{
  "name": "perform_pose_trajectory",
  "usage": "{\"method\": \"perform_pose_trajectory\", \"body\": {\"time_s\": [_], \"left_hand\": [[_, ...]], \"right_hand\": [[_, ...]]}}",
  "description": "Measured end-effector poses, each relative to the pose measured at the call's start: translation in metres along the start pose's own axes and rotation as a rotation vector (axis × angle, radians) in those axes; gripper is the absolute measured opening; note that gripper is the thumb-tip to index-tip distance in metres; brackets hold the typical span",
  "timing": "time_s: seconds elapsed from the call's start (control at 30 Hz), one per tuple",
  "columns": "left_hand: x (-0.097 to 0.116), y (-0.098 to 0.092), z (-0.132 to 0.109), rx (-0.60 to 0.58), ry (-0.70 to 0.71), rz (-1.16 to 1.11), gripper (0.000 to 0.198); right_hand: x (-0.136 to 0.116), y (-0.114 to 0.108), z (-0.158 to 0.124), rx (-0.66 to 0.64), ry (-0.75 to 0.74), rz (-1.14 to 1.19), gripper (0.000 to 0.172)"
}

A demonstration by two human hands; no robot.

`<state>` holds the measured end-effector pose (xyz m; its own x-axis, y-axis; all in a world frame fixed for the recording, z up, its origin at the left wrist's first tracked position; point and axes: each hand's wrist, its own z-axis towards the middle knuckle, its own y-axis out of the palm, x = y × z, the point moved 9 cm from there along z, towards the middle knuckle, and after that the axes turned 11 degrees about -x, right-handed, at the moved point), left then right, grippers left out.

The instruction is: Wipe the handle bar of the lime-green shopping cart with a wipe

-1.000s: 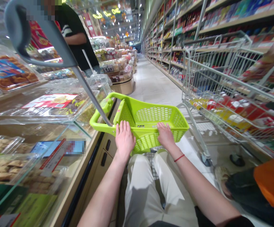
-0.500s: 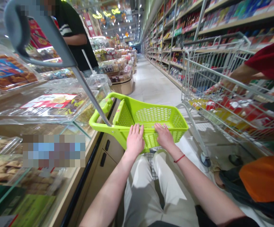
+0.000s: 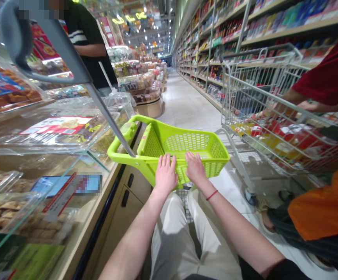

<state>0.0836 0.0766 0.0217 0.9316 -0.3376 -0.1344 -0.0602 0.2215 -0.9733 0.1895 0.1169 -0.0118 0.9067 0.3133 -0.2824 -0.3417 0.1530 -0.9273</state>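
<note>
A lime-green plastic shopping basket (image 3: 186, 142) stands in front of my knees in a supermarket aisle, and I see nothing inside it. My left hand (image 3: 165, 174) rests on its near rim, fingers laid over the edge. My right hand (image 3: 195, 168) lies beside it on the same rim, fingers stretched flat; a red string circles that wrist. The two hands are close together. A grey pull handle (image 3: 66, 54) rises from the basket's left side toward the upper left.
A glass counter (image 3: 52, 155) with boxed pastries runs along my left. A metal trolley (image 3: 274, 112) holding red bottles stands at the right, with a red-sleeved person reaching into it. A person in orange is at lower right. Another person in black stands at the counter.
My left hand has slid right along the basket rim, closer to my right hand. The red-sleeved arm has come into view over the trolley.
</note>
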Motion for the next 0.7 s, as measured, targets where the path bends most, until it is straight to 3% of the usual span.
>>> {"method": "perform_pose_trajectory", "body": {"time_s": [0.1, 0.2, 0.33, 0.57, 0.7], "left_hand": [[0.000, 0.001, 0.000, 0.003, 0.003, -0.005, 0.074], [-0.001, 0.001, -0.001, 0.007, 0.001, 0.000, 0.073], [-0.001, 0.001, -0.001, -0.002, -0.004, -0.006, 0.072], [0.000, 0.000, -0.001, -0.004, -0.012, -0.003, 0.072], [0.000, 0.001, -0.002, 0.009, -0.017, -0.006, 0.072]], "right_hand": [[-0.018, 0.002, 0.004, -0.047, -0.103, 0.051, 0.072], [-0.015, 0.002, 0.001, -0.051, -0.187, 0.072, 0.072], [0.022, -0.001, -0.008, -0.001, -0.153, 0.062, 0.071], [0.105, -0.012, -0.028, 0.043, 0.075, -0.049, 0.067], [0.111, -0.014, -0.029, 0.076, 0.198, -0.095, 0.061]]}}
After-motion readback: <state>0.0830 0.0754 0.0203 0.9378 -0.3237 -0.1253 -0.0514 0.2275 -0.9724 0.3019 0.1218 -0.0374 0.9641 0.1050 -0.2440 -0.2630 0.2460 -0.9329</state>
